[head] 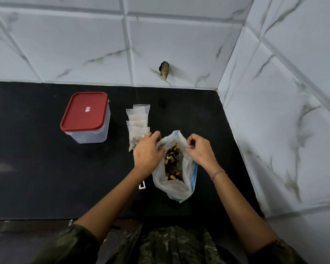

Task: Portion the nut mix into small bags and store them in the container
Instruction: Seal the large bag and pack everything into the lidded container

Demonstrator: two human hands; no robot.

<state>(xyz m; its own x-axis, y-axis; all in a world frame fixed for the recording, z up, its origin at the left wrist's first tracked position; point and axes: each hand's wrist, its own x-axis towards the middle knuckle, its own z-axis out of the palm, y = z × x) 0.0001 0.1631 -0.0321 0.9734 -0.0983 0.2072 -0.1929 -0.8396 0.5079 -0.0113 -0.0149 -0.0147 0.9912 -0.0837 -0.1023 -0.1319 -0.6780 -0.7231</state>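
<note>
Fingers (155,135) of the left hand (148,153) are curled over one edge of the big plastic bag (176,185), pinching the rim. The right hand (200,152) does the same on the opposite edge, fingertips bunched tight on the film. Between them the mouth gapes, and there's the nut mix (171,161) heaped inside, pale cashews among darker pieces. That bag sits on the black counter (46,178), right in front of the person. Just beyond the left hand lies a row of small bags (138,119), overlapping like tiles; the nearest holds some nuts, the others look flat. Further left, well apart from the hands, stands the clear container (91,134), its red lid (84,111) on. Something small and white (142,184) peeks out beside the left wrist; what it is, I cannot tell.
</note>
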